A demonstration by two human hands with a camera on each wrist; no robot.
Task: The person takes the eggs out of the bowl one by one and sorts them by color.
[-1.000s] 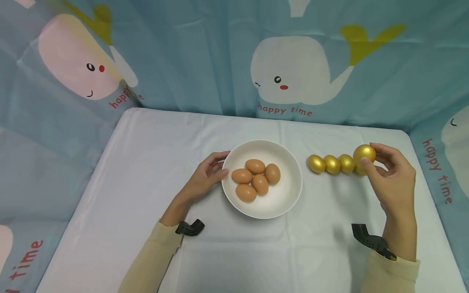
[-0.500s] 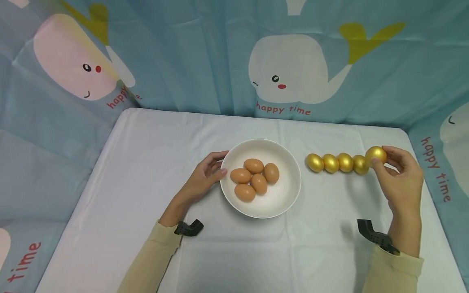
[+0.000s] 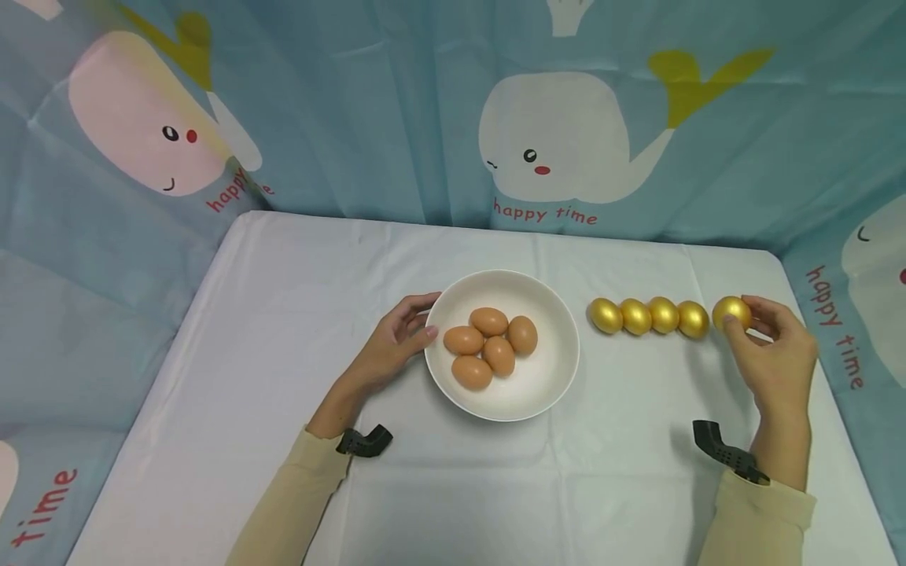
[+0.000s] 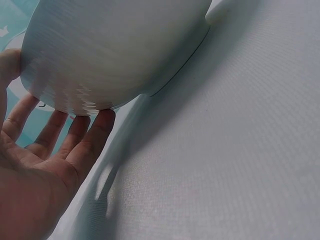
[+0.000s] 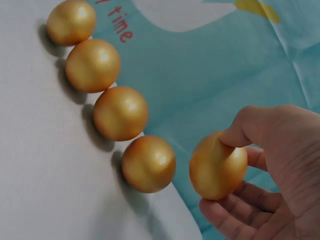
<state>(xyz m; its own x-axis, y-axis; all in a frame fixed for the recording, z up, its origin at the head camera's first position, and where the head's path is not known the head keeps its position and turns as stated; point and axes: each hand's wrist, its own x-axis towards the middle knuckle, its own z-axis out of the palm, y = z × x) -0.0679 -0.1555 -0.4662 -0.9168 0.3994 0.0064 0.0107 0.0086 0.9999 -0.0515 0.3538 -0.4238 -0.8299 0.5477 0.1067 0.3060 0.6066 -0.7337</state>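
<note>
Golden egg (image 3: 731,314), smooth and glossy, is well right of the white bowl (image 3: 541,381), beyond four matching eggs (image 3: 664,315); my right hand (image 3: 777,358) pinches it between thumb and fingers. My left hand (image 3: 388,342) holds the bowl's left edge. Unlike half a second ago, the head view shows a gap between it and the nearest matching egg.

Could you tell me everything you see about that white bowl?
The white bowl is round, wide and smooth, possibly ceramic or plastic, with a thin rim and low foot. It stands upright on the white tablecloth, holding five brown eggs clustered left of centre. The left hand touches its left side, thumb at the rim, fingertips against the outer wall.
</note>
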